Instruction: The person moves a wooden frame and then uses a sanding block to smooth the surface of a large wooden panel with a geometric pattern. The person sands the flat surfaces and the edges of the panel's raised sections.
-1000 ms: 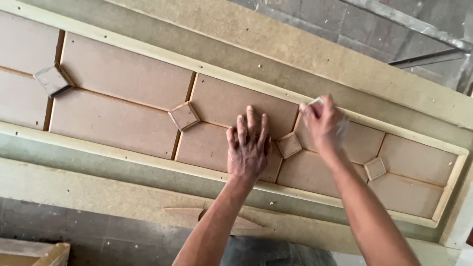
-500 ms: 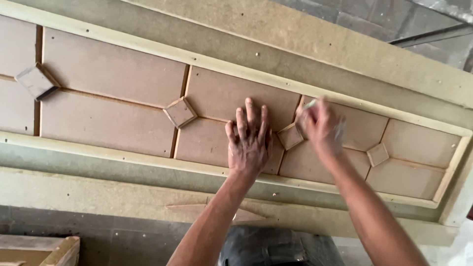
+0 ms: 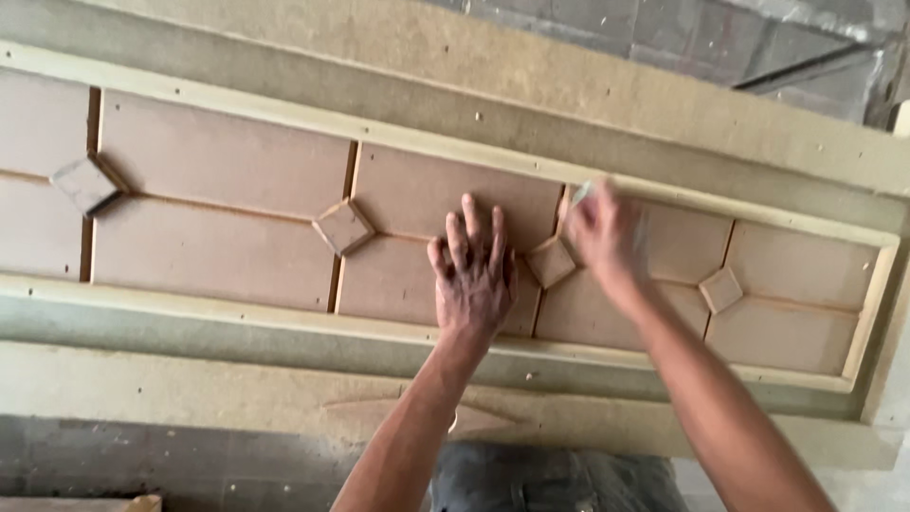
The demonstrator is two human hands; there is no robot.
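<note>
Between hands, diamond block (image 3: 551, 262) already seated; left hand (image 3: 474, 275) lay flat on panel (image 3: 227, 161); right hand (image 3: 607, 232) blurred, grip unclear.

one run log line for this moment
left hand: flat on panel | right hand: blurred, by diamond block, grip unclear

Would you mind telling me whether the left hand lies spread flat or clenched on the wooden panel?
Spread flat: the left hand rests palm-down on the wooden panel, fingers extended.
</note>
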